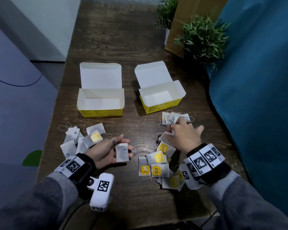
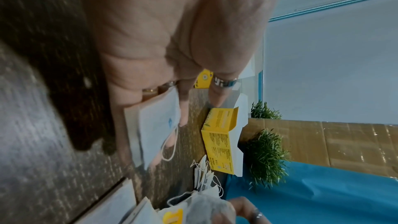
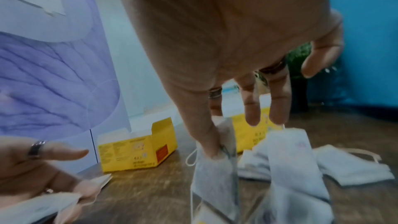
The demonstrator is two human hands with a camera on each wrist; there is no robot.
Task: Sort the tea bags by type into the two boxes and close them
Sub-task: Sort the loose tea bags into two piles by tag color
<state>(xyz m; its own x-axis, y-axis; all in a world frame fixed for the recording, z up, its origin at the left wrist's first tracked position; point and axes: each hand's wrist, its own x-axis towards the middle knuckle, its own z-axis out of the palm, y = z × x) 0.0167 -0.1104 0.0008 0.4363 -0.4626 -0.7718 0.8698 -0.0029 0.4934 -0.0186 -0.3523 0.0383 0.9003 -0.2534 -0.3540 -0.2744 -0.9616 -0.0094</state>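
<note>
Left hand [image 1: 112, 151] palm-up; right hand [image 1: 184, 136] palm-down.

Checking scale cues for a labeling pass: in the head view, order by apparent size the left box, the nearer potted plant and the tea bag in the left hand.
1. left box
2. nearer potted plant, though it sits farther away
3. tea bag, plainly smallest

Head looks down; wrists close along hands, sharing boxes [image 1: 100, 100].
</note>
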